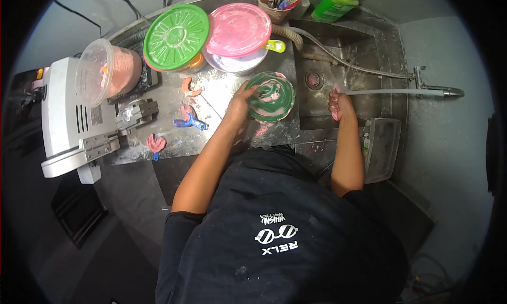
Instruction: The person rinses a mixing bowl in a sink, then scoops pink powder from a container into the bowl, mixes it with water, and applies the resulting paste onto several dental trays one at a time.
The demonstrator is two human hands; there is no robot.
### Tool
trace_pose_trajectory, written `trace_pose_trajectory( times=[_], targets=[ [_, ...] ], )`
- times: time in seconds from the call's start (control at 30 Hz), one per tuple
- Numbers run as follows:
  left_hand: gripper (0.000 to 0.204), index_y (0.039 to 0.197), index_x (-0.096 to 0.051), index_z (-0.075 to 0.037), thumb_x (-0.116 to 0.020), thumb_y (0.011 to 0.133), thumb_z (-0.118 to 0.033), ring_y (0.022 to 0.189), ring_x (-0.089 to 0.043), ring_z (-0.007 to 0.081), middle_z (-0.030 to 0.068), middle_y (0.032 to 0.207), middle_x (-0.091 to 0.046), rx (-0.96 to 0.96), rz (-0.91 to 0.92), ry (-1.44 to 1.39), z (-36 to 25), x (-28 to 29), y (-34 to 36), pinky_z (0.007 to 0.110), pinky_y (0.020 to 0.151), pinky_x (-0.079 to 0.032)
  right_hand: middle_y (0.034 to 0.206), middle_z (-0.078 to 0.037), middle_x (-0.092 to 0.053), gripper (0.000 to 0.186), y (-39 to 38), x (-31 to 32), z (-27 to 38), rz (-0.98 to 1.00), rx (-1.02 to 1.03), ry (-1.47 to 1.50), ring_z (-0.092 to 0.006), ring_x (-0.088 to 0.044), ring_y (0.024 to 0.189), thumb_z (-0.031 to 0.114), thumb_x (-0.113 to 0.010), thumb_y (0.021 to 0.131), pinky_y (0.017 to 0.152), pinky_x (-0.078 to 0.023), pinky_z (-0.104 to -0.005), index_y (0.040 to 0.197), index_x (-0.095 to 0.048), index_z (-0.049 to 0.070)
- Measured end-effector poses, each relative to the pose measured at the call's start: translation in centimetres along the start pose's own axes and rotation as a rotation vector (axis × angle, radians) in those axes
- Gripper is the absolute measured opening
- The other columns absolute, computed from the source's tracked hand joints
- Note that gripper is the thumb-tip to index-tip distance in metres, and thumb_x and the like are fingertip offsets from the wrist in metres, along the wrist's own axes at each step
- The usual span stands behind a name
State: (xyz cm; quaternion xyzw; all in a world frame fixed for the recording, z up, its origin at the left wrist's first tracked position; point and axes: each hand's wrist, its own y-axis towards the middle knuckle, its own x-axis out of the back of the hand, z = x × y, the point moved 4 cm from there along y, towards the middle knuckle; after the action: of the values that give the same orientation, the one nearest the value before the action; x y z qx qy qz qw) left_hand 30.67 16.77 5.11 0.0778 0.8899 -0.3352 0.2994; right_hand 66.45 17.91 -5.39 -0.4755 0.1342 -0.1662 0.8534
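Note:
My left hand [238, 104] grips the left rim of a green rubber mixing bowl [290, 100], its fingers reaching over the edge. Pink paste streaks the bowl's inside. Over the steel sink [338, 42], my right hand [344, 105] is closed around a pink, wet-looking piece [335, 114], mostly covered by the fingers; its kind I cannot make out. A pale stream of water [391, 92] runs from the tap [453, 92] toward that hand. Left of the bowl lie a blue dental impression tray [191, 124] with pink material and an orange horseshoe-shaped piece [190, 87].
A pink lid [240, 29] and a green lid [177, 37] cover containers at the back. A clear tub of pink powder [124, 69] stands by a white machine [66, 103]. Beyond the sink is a green bottle [334, 7]; a hose [359, 66] crosses the sink.

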Motion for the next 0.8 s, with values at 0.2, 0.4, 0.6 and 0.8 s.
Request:
trace_pose_trajectory(
  times=[0.2, 0.4, 0.6, 0.8],
  targets=[
    [0.038, 0.131, -0.049, 0.001, -0.040, 0.098, -0.014, 0.098, -0.065, 0.0230, 0.0166, 0.115, -0.063, -0.125, -0.142, 0.331, 0.8, 2.2, -0.5, 0.031, 0.071, -0.056, 0.049, 0.005, -0.032, 0.041, 1.6, -1.2, -2.3, 0.014, -0.057, 0.108, -0.0083, -0.024, 0.035, 0.038, -0.054, 0.097, 0.034, -0.017, -0.0251, 0.066, -0.046, 0.013],
    [0.034, 0.122, -0.056, -0.001, -0.045, 0.102, -0.026, 0.080, -0.069, 0.0247, 0.0170, 0.105, -0.067, -0.122, -0.320, 0.333, 2.6, 5.5, 1.2, 0.033, 0.053, -0.056, 0.044, 0.005, -0.026, 0.053, 3.0, -1.2, -3.8, -0.037, -0.183, 0.150, -0.0100, -0.024, 0.032, 0.056, -0.056, 0.091, 0.031, -0.017, -0.0259, 0.062, -0.038, 0.016],
    [0.045, 0.127, -0.052, 0.002, -0.053, 0.098, -0.032, 0.096, -0.067, 0.0345, 0.0270, 0.102, -0.066, -0.113, -0.452, 0.421, 2.9, 5.7, -0.8, 0.039, 0.080, -0.052, 0.043, 0.004, -0.025, 0.050, 5.0, -0.4, -5.2, -0.026, -0.141, 0.240, -0.0105, -0.025, 0.033, 0.055, -0.052, 0.094, 0.035, -0.028, -0.0279, 0.068, -0.044, 0.014],
    [0.029, 0.096, -0.064, 0.002, -0.065, 0.088, -0.026, 0.064, -0.063, 0.0234, 0.0169, 0.082, -0.065, -0.296, -0.537, 1.079, 0.9, 5.1, -8.7, 0.038, 0.058, -0.048, 0.080, -0.007, -0.058, 0.017, 8.0, 0.5, -6.3, 0.020, -0.143, 0.371, -0.0136, -0.049, 0.062, 0.016, -0.048, 0.100, 0.053, -0.042, -0.0243, 0.098, -0.057, 0.002]
  ],
)
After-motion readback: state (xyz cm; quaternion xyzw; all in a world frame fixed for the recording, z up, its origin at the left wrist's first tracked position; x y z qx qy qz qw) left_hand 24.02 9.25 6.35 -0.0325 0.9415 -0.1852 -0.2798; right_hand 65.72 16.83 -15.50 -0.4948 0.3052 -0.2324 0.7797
